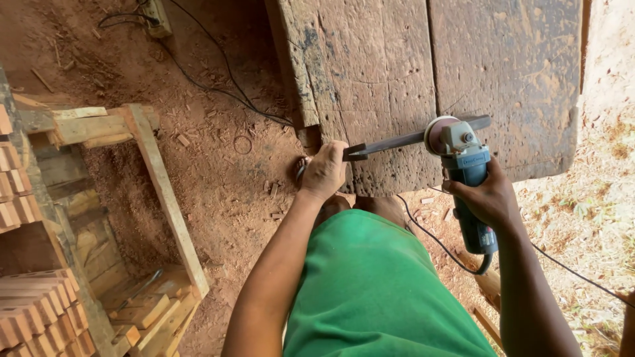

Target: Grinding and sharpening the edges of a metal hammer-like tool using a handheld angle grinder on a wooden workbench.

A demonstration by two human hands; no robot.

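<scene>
The left hand [324,170] grips one end of a long metal strip [390,143] in the middle of the frame. The right hand [488,197] holds a blue grinder [471,178], its disc [438,134] on the strip over the wooden bench [503,59]. The grinding looks underway, not finished.

Worktop [410,59] ahead of me. My left hand [324,170] at its near edge, gripping one end of bar [397,141]; bar lies across worktop, rightward. My right hand [488,197] holds grinder [467,173], disc touching bar. Frame [159,185] and stacked blocks [40,311] on floor, left.
</scene>
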